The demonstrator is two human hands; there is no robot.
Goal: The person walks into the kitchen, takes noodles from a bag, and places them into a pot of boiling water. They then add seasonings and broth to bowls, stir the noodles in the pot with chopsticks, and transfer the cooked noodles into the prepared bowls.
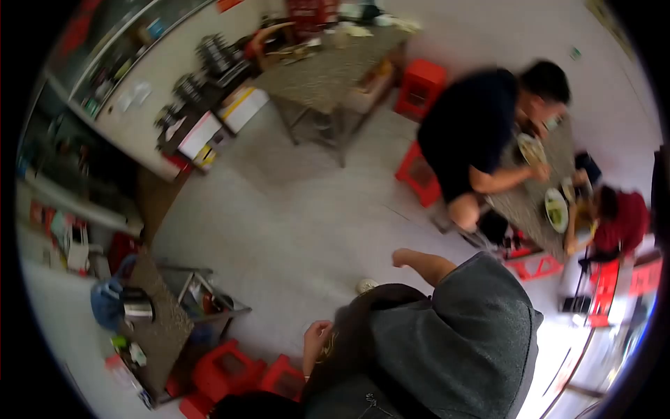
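Note:
My left hand (317,337) is beside the front of my dark shirt, its fingers loosely curled. Nothing shows in it. Ahead and to the right, my right hand (400,258) extends from a short dark grey sleeve (481,300) over the pale floor. It is small and blurred, with its fingers not distinct and no object visible in it. Neither hand touches furniture. One light shoe (366,285) shows below, between my two hands. Nearest to my left hand are the red plastic stools (227,369).
A stone-topped table (167,314) at left bears a metal kettle (138,306). Two people (474,126) eat at a table (534,209) on the right, with red stools around. Another table (328,73) and a low shelf (202,126) with stacked metal pots stand at the back. Pale floor (279,216) lies between.

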